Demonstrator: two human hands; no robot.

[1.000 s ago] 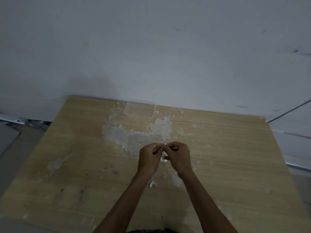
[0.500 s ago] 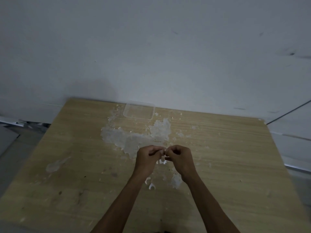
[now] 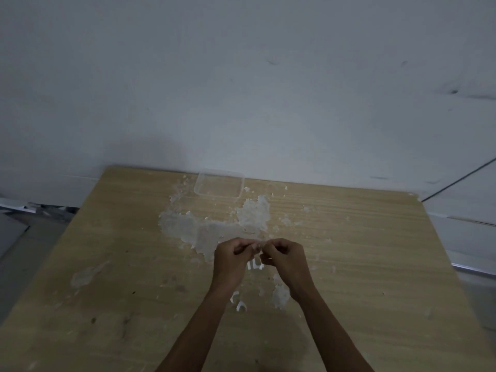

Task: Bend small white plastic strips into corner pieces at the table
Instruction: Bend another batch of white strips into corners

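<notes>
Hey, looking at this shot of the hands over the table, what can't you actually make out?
Head view, dim and soft:
1. Strip: fingers of the left hand and right hand cover nearly all of it; its bend is hidden.
2. Clear container: too faint to tell whether it holds anything.
3. White heap: blurred; single pieces cannot be counted.
</notes>
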